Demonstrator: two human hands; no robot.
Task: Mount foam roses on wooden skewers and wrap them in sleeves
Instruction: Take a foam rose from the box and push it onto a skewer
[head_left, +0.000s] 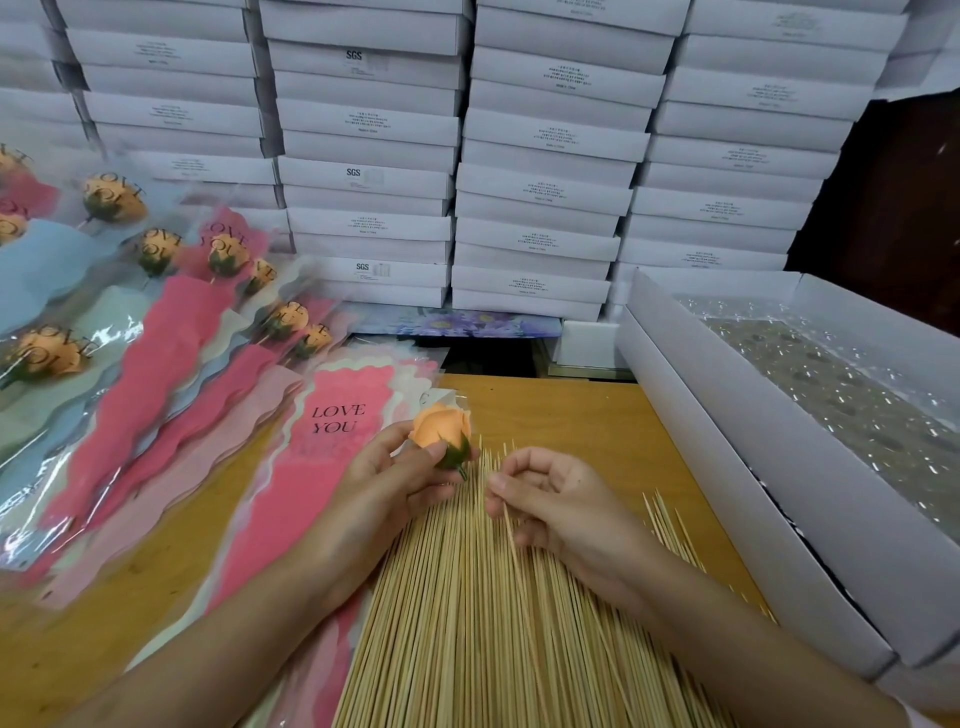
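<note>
The rose (441, 427) is a pale orange foam bud with tightly layered petals, a dark green cup of leaves at its base and a short green stub pointing down and to the right. The left hand (400, 473) holds it just above the near edge of the counter (571, 410), fingers (415, 457) closed around the green base with the bloom tilted up and away. The right hand (550, 499) is just beside it, thumb and forefinger pinched on a single skewer (511, 540) whose thin pale shaft runs back toward the wrist. Its tip sits near the rose's stub, but whether the two touch is hard to tell.

Under both hands lies a wide fan of skewers (467, 623), all pale wood, points facing away. To the left, a stack of empty sleeves (337, 431) lies flat, the top one pink and clear with "LOVE YOU" printed in dark letters. Farther left, finished wrapped roses (156, 322) overlap in pink, blue and pale green sleeves.

An open white box (753, 467) stands along the right, lined with shiny clear film; its contents are only a dim speckled blur. Stacked white boxes (545, 182) fill the back, their small print unreadable. The lower ends of the skewers and both forearms run out of view at the bottom edge, and the wrapped roses are cut off on the left.
</note>
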